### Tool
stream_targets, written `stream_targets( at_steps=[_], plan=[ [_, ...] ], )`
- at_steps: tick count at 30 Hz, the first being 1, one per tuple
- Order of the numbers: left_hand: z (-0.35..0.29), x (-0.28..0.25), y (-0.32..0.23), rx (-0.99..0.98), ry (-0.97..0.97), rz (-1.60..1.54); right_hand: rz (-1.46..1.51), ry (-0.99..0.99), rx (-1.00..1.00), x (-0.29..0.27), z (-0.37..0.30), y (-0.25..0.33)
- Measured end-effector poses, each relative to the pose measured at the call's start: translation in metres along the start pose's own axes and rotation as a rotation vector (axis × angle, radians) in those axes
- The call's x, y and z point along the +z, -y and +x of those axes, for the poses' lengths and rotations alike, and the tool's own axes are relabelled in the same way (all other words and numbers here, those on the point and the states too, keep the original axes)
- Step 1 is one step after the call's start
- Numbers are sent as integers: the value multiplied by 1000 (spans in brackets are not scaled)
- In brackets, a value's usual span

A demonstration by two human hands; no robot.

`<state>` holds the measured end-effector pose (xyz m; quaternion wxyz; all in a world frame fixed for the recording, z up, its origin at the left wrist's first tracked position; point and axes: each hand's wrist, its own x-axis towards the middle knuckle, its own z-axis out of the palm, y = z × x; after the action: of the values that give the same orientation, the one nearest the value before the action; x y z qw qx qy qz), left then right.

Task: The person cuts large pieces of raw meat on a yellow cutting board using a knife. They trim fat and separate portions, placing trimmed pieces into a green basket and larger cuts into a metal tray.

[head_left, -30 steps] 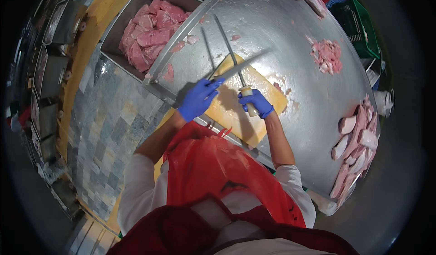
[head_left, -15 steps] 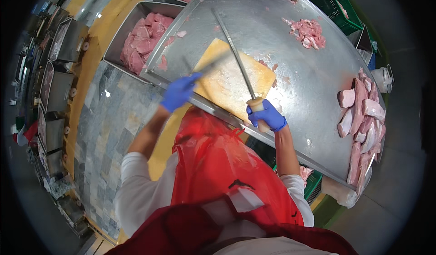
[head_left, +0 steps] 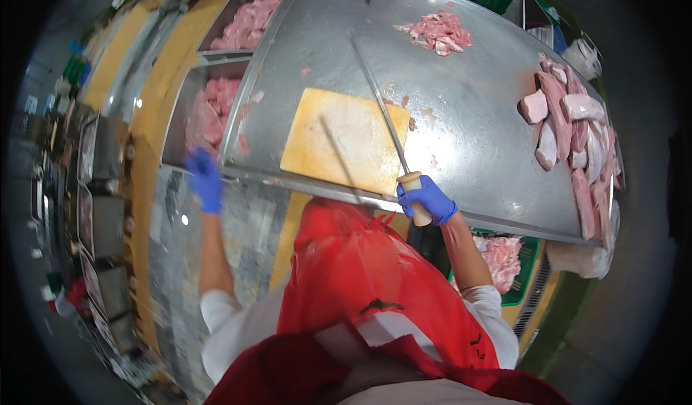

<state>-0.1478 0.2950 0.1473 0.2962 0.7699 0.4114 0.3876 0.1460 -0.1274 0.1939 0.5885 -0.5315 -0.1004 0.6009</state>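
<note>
My right hand [head_left: 432, 202], in a blue glove, is closed around the pale handle of a long sharpening steel [head_left: 384, 117]. The rod slants up and to the left over the edge of a yellowish cutting board [head_left: 310, 135], and its dark shadow falls across the board. My left hand [head_left: 206, 181], also gloved in blue, is at the near end of a metal tub [head_left: 171, 145] of pink meat pieces [head_left: 209, 113]. Motion smears its fingers, and no knife blade can be made out there.
The board lies on a steel table [head_left: 317, 52]. Meat trimmings [head_left: 438, 32] lie at the far side, long meat strips [head_left: 555, 109] at the right. A second meat tub [head_left: 249, 19] stands farther back. Below the table's right edge is a green crate [head_left: 530, 261] with meat.
My left hand has swung left, from the board to the tub; the blurred blade it held earlier no longer shows. My right hand still grips the steel. The whole view has shifted.
</note>
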Motion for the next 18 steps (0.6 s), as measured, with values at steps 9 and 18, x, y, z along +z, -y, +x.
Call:
stream_targets(
  at_steps=[9, 18],
  plan=[
    [-52, 32, -2, 278, 621, -43, -90, 202, -19, 11, 5, -42],
    [-23, 58, 13, 343, 878, -61, -3, 188, 40, 30, 26, -19]
  ],
)
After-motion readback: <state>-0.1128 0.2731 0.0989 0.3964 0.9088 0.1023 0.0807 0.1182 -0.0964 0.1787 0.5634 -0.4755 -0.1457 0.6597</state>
